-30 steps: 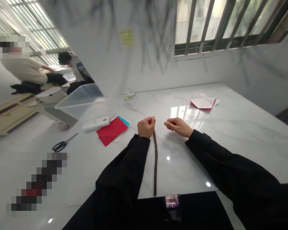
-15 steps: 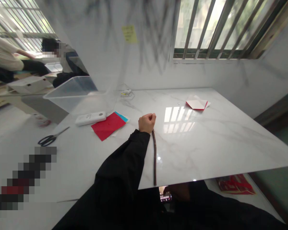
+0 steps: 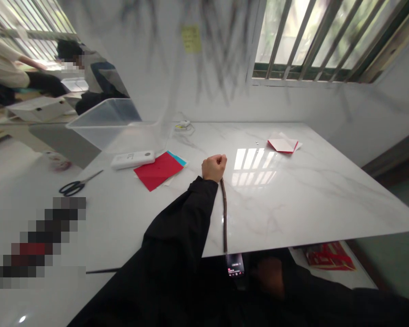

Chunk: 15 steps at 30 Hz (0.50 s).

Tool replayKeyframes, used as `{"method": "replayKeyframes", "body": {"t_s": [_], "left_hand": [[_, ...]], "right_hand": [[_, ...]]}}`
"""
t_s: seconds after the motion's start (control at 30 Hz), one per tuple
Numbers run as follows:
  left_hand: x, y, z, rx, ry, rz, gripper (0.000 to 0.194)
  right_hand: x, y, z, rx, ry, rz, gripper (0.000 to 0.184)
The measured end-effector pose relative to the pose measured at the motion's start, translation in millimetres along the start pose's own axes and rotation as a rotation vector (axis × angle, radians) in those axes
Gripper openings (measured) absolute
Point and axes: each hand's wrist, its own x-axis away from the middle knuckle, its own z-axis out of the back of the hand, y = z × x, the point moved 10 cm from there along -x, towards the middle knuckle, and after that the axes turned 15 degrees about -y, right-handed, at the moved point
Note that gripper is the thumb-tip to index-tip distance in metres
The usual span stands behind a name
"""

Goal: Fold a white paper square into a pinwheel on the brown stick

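Note:
My left hand (image 3: 214, 168) rests on the white marbled table, closed in a fist with the thumb side up. A thin brown stick (image 3: 224, 215) runs from beside the heel of that fist down to the table's front edge. Its far end meets the hand, and what the curled fingers enclose, if anything, is hidden. Below the table edge, a phone (image 3: 236, 265) with a lit screen sits over my dark clothes. Just right of it is my right hand (image 3: 271, 274), in shadow and blurred, apart from the screen; its fingers do not show clearly.
Left on the table are red paper (image 3: 159, 170), a white device (image 3: 132, 160), scissors (image 3: 77, 185) and a clear plastic bin (image 3: 119, 131). Folded paper (image 3: 282, 144) lies far right. A red bag (image 3: 329, 255) is under the table. Two people sit beyond at left.
My right hand has moved right, off the phone, whose screen shows more now. The view has shifted slightly; the left fist and stick keep their places on the table.

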Motion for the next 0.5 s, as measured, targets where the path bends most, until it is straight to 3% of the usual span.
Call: {"method": "replayKeyframes", "body": {"t_s": [0.07,0.13,0.17,0.2,0.23,0.3,0.37,0.43,0.5], "left_hand": [[-0.2,1.4,0.2,0.011,0.011,-0.015,0.046],[-0.2,2.5,0.3,0.017,0.016,-0.023,0.046],[-0.2,2.8,0.0,0.017,0.013,-0.023,0.046],[-0.2,2.9,-0.4,0.015,0.009,-0.02,0.046],[-0.2,2.8,-0.8,0.013,0.005,-0.016,0.046],[-0.3,2.9,-1.4,0.01,0.0,-0.016,0.045],[-0.5,3.2,-1.5,0.009,0.003,-0.022,0.045],[-1.0,3.7,-1.7,0.006,0.005,-0.032,0.046],[-1.7,4.2,-2.1,0.004,0.004,-0.04,0.046]], "right_hand": [[14.0,-13.4,-4.6,0.075,-0.23,0.18,0.015],[46.8,-41.7,4.1,0.122,-0.558,0.51,0.036],[60.6,-52.0,28.5,0.057,-0.616,0.618,0.042],[66.0,-58.6,64.3,-0.027,-0.579,0.669,0.042],[65.0,-62.1,107.7,-0.091,-0.458,0.689,0.041],[56.3,-56.9,205.9,-0.165,-0.038,0.679,0.038],[50.6,-38.9,289.1,-0.095,0.396,0.624,0.036],[40.4,-10.9,347.1,0.06,0.721,0.487,0.036],[25.6,26.2,387.3,0.223,0.954,0.294,0.042]]}}
